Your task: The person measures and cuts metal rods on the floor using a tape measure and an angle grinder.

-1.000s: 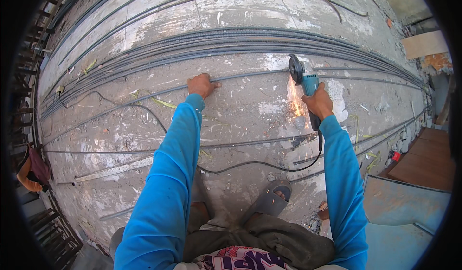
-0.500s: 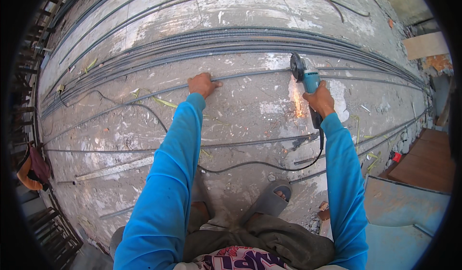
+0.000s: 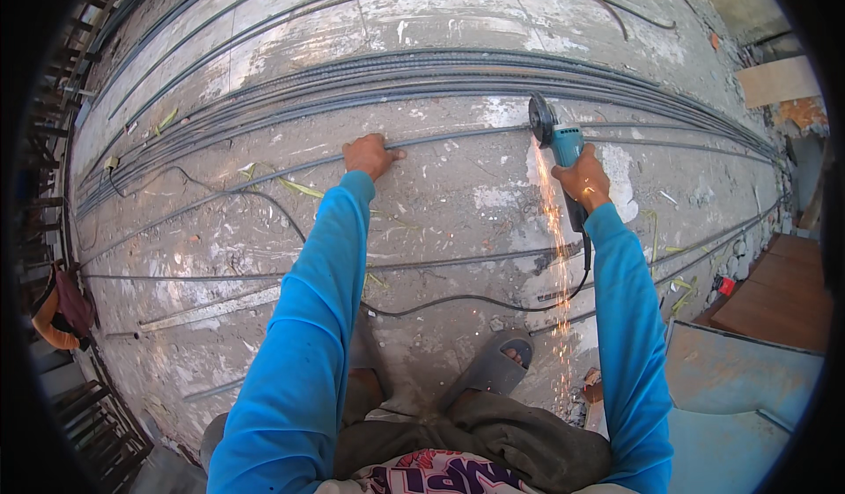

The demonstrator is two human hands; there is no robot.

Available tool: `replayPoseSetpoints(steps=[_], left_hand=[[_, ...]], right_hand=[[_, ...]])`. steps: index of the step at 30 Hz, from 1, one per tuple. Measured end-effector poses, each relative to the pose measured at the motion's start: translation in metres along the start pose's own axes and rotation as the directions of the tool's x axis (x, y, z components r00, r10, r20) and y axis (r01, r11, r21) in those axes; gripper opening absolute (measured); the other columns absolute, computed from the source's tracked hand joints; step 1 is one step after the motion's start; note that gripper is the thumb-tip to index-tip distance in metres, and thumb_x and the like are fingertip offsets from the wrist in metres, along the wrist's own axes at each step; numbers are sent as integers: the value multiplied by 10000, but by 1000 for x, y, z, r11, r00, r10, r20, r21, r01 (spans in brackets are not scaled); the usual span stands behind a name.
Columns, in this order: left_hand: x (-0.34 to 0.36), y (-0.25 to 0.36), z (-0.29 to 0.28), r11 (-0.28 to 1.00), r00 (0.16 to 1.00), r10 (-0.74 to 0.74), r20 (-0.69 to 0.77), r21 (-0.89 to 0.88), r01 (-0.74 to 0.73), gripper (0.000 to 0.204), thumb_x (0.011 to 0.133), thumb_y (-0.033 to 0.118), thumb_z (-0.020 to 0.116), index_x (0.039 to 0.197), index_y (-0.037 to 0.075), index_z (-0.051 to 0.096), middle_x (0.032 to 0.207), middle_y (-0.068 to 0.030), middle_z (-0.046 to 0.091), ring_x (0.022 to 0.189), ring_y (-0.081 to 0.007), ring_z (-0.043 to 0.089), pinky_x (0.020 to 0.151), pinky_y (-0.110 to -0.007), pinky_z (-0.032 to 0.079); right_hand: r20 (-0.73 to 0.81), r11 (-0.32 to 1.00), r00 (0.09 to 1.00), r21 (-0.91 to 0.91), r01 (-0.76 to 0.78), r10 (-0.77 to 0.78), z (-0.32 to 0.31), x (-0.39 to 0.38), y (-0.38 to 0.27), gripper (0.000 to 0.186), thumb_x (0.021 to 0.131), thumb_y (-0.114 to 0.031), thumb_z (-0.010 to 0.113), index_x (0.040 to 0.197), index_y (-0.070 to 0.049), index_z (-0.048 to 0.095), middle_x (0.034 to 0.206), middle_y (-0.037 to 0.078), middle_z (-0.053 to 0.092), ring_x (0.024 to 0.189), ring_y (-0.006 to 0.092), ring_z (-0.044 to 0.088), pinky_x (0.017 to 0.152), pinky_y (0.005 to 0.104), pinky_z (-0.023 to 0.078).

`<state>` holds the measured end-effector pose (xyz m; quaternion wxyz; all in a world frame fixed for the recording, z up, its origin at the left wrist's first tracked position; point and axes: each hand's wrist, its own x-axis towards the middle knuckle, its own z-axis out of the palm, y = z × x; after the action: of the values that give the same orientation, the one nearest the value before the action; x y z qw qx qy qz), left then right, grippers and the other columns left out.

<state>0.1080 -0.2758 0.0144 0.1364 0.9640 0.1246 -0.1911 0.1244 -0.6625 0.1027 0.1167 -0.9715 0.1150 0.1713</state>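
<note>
My right hand [image 3: 583, 180] is wrapped around a teal and black angle grinder [image 3: 568, 144]. Its dark disc [image 3: 541, 119] meets a steel rebar [image 3: 466, 134] that lies across the concrete floor. Orange sparks [image 3: 554, 221] stream from the disc down toward my feet. To the left of the grinder, my left hand [image 3: 371, 156] is closed over the same rebar, with the thumb pointing right along it. Part of the bar is hidden under that hand. From the grinder's handle a black power cord [image 3: 458, 298] loops left across the floor, passing behind my left arm.
A bundle of long rebars [image 3: 396, 76] lies just beyond the grinder. Another rebar [image 3: 475, 263] crosses nearer my sandals [image 3: 493, 371]. Brown boards [image 3: 775, 287] and a pale blue panel [image 3: 731, 406] stand at the right. A plug connector [image 3: 111, 162] lies far left.
The spark stream has grown much longer and now reaches down near my right foot. The grinder has tilted or shifted very slightly left; my left hand stays in place.
</note>
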Motion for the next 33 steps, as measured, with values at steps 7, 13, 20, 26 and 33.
replayPoseSetpoints(steps=[7, 13, 20, 26, 33], left_hand=[[-2, 1, -1, 1000, 1000, 5, -4, 1, -5, 560, 754, 575, 731, 985, 65, 719, 993, -158, 711, 984, -339, 657, 893, -500, 416], [-3, 5, -5, 1000, 999, -26, 40, -2, 26, 524, 786, 552, 722, 1000, 74, 714, 999, -142, 713, 1001, -322, 650, 956, -474, 371], [-1, 0, 1, 1000, 1000, 5, -22, 4, -5, 545, 751, 571, 734, 961, 69, 723, 976, -159, 712, 969, -337, 662, 867, -489, 431], [0, -1, 1, 1000, 999, 14, -33, 3, -14, 540, 747, 569, 737, 960, 73, 725, 973, -155, 712, 968, -336, 660, 862, -487, 433], [0, -1, 3, 1000, 1000, 5, -13, -11, -5, 544, 746, 570, 735, 960, 70, 725, 974, -161, 711, 968, -339, 659, 872, -490, 426]], right_hand=[[4, 1000, 1000, 1, 8, -8, -1, -4, 2, 727, 737, -361, 737, 1227, 47, 387, 1027, 281, 666, 962, 436, 655, 855, 489, 513], [-2, 1000, 1000, -16, 10, -10, 2, -5, 6, 715, 737, -360, 737, 1218, 42, 392, 1025, 281, 666, 960, 434, 657, 847, 487, 516], [-5, 1000, 1000, -19, 5, -5, 2, -3, 4, 704, 742, -364, 733, 1210, 38, 395, 1016, 278, 667, 954, 434, 657, 841, 491, 517], [0, 1000, 1000, 2, 7, -7, 0, -1, 1, 692, 746, -366, 730, 1199, 36, 395, 1010, 279, 668, 944, 438, 657, 837, 494, 516], [-14, 1000, 1000, -16, 11, -12, 3, -2, 2, 710, 743, -367, 742, 1209, 36, 389, 1018, 280, 667, 951, 440, 655, 841, 490, 515]])
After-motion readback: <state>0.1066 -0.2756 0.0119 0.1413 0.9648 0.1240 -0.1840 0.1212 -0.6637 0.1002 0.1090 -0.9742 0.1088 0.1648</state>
